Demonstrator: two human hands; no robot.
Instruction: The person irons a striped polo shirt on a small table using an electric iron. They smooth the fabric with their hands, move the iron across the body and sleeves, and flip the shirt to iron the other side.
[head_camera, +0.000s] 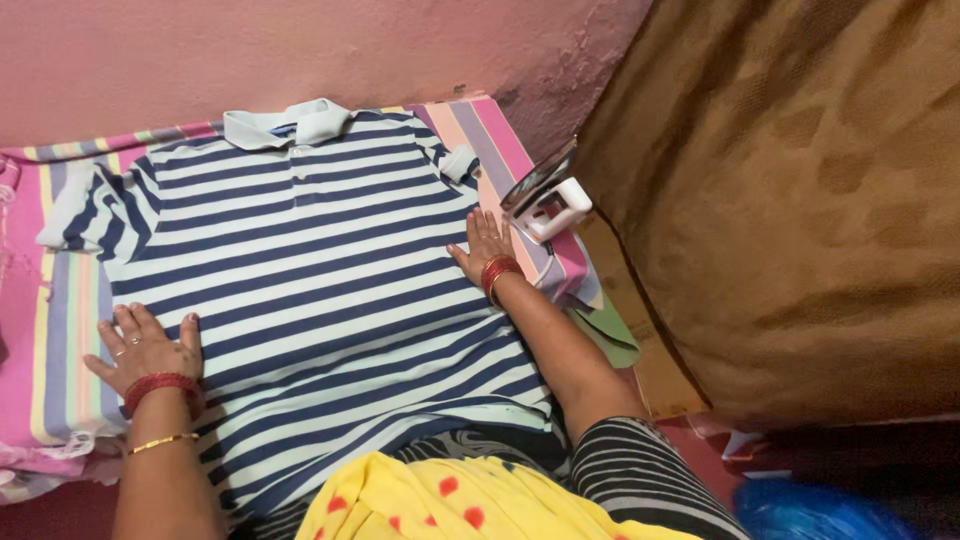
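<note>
A navy and pale striped polo shirt (310, 280) lies flat, collar toward the wall, on a pink striped cloth (55, 330). My left hand (145, 345) rests palm down with fingers spread on the shirt's left edge. My right hand (485, 240) presses flat on the shirt's right side, just below the sleeve. Both wrists wear red bangles. A white electric iron (548, 195) stands on its heel on the cloth, close beside my right hand.
A pink wall (300, 50) runs behind the cloth. A large brown textured cloth (800, 200) fills the right side. Yellow fabric with red dots (450, 500) lies at the bottom, and a blue bag (830, 510) sits at the bottom right.
</note>
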